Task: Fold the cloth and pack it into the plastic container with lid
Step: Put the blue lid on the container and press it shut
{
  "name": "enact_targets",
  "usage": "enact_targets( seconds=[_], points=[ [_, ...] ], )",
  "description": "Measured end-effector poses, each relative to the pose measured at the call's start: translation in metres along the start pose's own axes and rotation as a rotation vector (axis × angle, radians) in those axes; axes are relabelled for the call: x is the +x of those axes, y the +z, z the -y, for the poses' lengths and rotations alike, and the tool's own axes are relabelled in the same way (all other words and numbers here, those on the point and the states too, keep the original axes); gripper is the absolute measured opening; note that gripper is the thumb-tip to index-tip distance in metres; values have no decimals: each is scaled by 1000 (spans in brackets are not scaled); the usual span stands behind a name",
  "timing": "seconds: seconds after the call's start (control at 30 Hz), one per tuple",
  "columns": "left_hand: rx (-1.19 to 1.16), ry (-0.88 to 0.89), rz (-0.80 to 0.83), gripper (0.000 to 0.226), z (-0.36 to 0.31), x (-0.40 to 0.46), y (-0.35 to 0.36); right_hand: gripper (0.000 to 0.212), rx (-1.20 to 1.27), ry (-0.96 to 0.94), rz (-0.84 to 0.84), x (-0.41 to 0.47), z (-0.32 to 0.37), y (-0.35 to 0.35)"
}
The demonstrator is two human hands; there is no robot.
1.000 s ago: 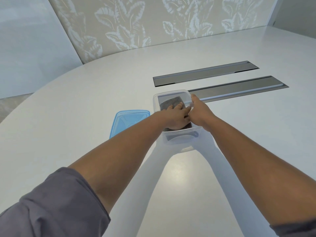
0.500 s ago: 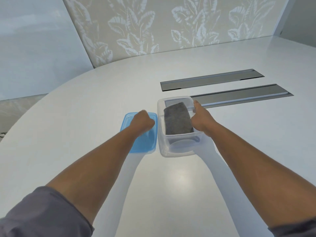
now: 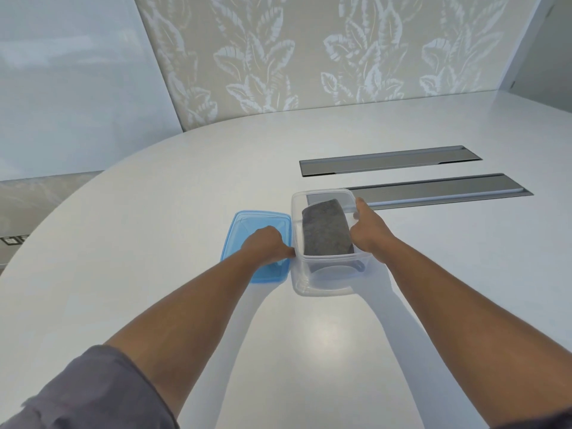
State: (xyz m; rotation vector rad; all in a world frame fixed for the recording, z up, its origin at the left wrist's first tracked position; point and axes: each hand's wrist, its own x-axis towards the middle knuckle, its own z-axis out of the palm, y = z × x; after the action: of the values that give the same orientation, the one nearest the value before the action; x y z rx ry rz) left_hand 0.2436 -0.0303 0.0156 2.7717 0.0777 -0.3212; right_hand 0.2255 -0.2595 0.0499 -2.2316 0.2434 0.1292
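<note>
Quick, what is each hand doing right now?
Left hand: closed on the near part of the blue lid; whether it grips it cannot be told.
Right hand: holding the right rim of the clear container.

The cloth [image 3: 326,232] lies in the container [image 3: 325,274], with the lid [image 3: 257,221] touching its left side on the table [image 3: 154,243].

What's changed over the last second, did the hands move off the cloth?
The left hand left the cloth in the container and moved left onto the blue lid, fingers curled at its near edge; whether it grips yet is unclear. The right hand stays on the container's right rim. Cloth, container and lid have not shifted on the table.
</note>
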Motion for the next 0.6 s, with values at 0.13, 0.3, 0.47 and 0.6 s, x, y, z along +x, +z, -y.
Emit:
enact_targets(
  seconds=[0.13, 0.3, 0.47, 0.6],
  points=[
    [-22, 15, -10, 31, 0, 3, 2, 80, 3, -2, 3, -3, 1, -1],
    [-97, -9, -97, 40, 1, 1, -13, 78, 2, -2, 0, -4, 2, -1],
    [-201, -13, -260, 37, -5, -5, -61, 77, 30, 5, 4, -6, 3, -2],
    [-391, 35, -397, 36, -15, -15, -93, 77, 32, 3, 7, -6, 3, -1]
  ],
)
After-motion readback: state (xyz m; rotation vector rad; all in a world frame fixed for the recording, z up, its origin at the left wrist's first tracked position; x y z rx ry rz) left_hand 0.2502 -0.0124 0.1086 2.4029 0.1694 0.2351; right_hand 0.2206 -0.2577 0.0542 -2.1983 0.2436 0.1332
